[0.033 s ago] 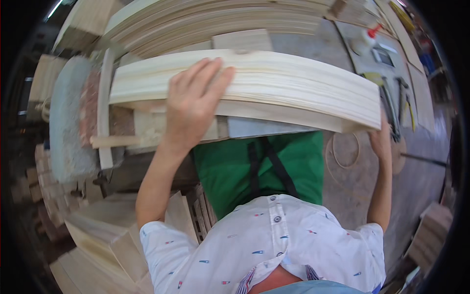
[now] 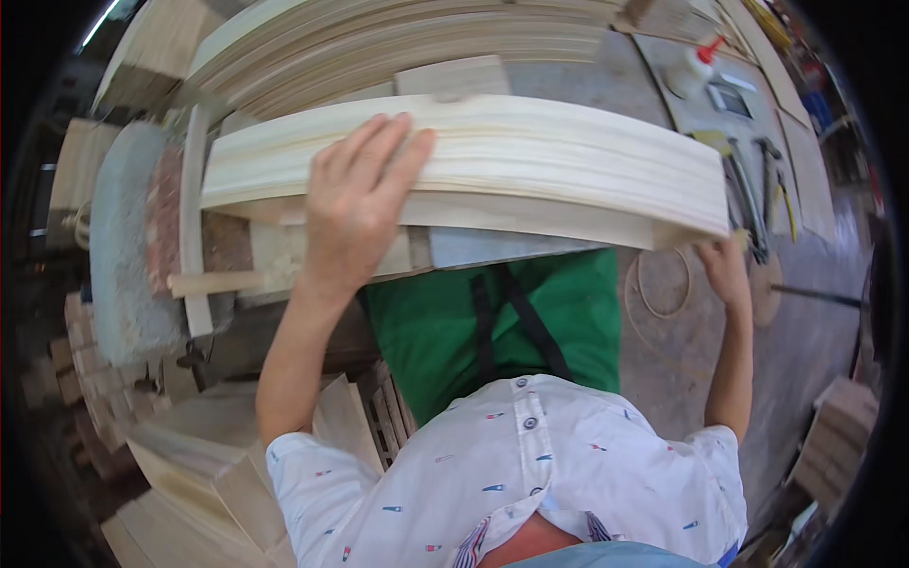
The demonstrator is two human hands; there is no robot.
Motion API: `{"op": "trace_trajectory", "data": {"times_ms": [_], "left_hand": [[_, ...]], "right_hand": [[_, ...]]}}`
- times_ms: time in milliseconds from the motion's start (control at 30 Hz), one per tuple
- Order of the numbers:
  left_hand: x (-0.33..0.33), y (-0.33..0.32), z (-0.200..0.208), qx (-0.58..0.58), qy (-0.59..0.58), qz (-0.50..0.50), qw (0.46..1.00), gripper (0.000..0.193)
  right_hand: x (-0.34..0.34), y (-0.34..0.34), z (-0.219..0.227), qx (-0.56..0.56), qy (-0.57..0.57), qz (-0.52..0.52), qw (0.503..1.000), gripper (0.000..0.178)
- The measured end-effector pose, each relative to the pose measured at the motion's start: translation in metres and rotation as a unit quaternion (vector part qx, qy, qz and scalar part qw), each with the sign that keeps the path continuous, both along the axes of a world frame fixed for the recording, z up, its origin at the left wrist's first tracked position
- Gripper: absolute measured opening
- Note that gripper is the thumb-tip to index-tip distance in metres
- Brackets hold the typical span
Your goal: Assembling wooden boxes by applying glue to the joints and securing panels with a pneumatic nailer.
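Observation:
A long, pale wooden box frame [image 2: 464, 156], open on the side toward me, lies across the bench. My left hand [image 2: 365, 194] rests on its upper board, left of the middle, with the fingers stretched out flat and held close to one another. At the frame's near right corner is my right hand [image 2: 724, 270], its fingers curled in. A small yellowish bit shows by those fingertips, but I cannot make out what it is. The inside of the frame is mostly hidden beneath the upper board.
Stacked boards [image 2: 398, 52] lie behind the frame. A grey block [image 2: 137, 241] and a wooden stick [image 2: 218, 282] are at the left. Toward the right are a white bottle with a red tip [image 2: 691, 71], a hammer [image 2: 769, 166] and pliers [image 2: 788, 204]. Wooden boxes [image 2: 204, 454] stand lower left.
My right hand has come down slightly from the frame's right end, and its fingers are more curled. My left hand stays on the upper board. The whole view has shifted a little.

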State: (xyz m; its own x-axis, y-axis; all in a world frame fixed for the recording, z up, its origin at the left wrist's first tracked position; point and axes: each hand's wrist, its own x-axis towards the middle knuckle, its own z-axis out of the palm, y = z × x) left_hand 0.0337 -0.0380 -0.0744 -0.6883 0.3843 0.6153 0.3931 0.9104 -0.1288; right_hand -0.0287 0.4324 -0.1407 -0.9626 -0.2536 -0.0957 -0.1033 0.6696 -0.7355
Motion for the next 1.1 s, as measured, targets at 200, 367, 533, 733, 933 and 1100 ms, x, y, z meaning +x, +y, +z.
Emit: {"op": "trace_trajectory", "data": {"times_ms": [200,367,533,733,933,1100], "left_hand": [[-0.023,0.013,0.05,-0.001,-0.071,-0.02,0.997,0.032],[-0.044,0.002,0.026,0.076,-0.265,-0.022,0.961,0.028],[-0.066,-0.012,-0.021,0.199,-0.409,-0.003,0.891,0.028],[-0.094,-0.006,-0.025,0.228,-0.448,0.036,0.864,0.028],[-0.097,-0.001,-0.025,0.208,-0.433,0.061,0.875,0.029],[-0.098,0.004,-0.031,0.201,-0.427,0.066,0.879,0.029]], "right_hand": [[0.038,-0.028,0.035,-0.223,-0.082,0.019,0.971,0.06],[0.023,-0.045,0.038,-0.098,0.05,-0.059,0.992,0.04],[-0.006,-0.054,0.042,-0.008,0.055,-0.031,0.998,0.039],[-0.065,-0.026,0.041,-0.003,0.112,-0.046,0.993,0.041],[-0.198,0.028,0.005,0.083,0.198,-0.149,0.965,0.062],[-0.26,0.048,-0.039,0.027,0.134,-0.117,0.984,0.064]]}}
